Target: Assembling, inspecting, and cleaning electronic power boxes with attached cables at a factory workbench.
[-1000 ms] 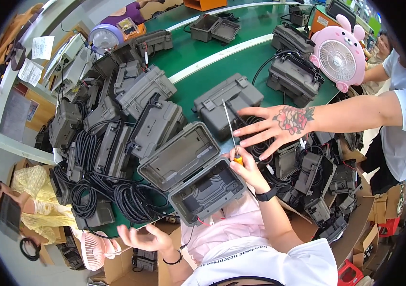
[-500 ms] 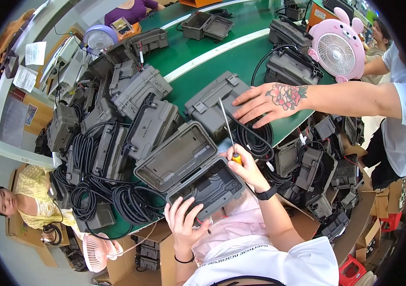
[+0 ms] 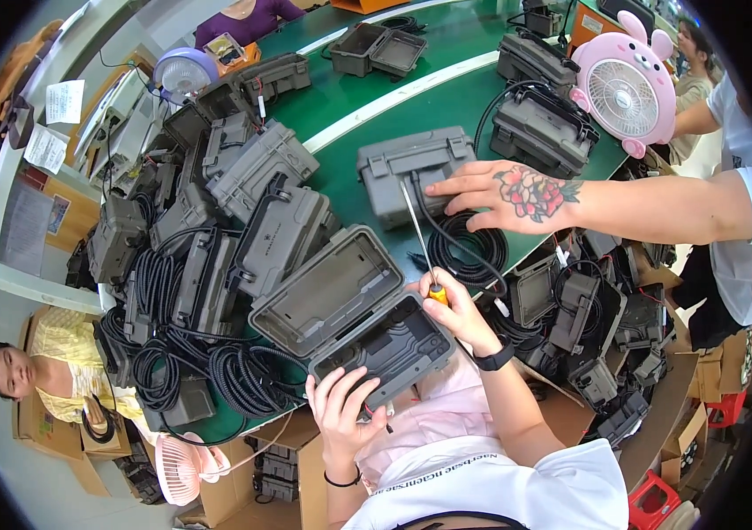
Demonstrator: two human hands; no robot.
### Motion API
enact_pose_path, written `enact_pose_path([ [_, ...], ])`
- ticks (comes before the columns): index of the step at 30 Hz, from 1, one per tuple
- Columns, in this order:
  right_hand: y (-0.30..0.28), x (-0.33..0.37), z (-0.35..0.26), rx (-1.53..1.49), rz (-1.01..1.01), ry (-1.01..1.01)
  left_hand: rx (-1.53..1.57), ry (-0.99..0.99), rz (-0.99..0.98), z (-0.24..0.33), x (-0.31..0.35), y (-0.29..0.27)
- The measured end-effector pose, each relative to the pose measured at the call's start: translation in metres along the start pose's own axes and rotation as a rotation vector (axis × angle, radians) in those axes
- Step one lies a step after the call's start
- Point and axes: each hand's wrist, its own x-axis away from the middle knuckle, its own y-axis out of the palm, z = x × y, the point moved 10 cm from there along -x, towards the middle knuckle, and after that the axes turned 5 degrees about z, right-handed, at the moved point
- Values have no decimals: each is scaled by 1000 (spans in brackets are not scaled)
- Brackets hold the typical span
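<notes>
Grey hard plastic, matt, ribbed inside: an open grey box with hinged lid (image 3: 356, 323) sits at the near edge of the green tabletop (image 3: 336, 168), its base reaching out over that edge towards the person's lap; whether the edge bears its weight, cannot tell. Handling, by judgement: stiff shell, moderate weight, little slip, hard to damage; the lid is the loose part, likely to swing on its hinge. Best hold looks to be the base walls at both ends, clear of the lid. Box lies between the two hands, lid leaning away to the far left. Left hand (image 3: 340, 408): fingers part-spread and curved over the base's near-left corner, thumb against the near wall, a light hold. Right hand (image 3: 453, 305): closed around a long thin steel screwdriver with yellow handle (image 3: 438, 292), just beside the base's right end, shaft pointing away over the tabletop; whether the hand also presses on the box, cannot tell. Beyond the shaft tip, a co-worker's hand (image 3: 526, 196) reaches in from the tabletop's right edge, fingertips at a closed grey latched box (image 3: 415, 159). Coiled black ribbed cable (image 3: 256, 375) lies by the near edge, left of the open box.
</notes>
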Motion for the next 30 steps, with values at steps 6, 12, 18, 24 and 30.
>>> enact_pose_path([
  [6,-1,0,-2,33,5,-16,-4,4,-11,1,-1,0],
  [12,-2,0,0,47,-2,-21,-5,5,-7,1,-2,0],
  [18,-1,-1,-2,62,-4,-16,-13,12,-1,0,-2,0],
  [24,0,-1,-3,47,-5,-19,-15,7,-4,0,-1,1],
  [30,-2,0,-3,43,1,-33,-14,12,4,1,0,1],
])
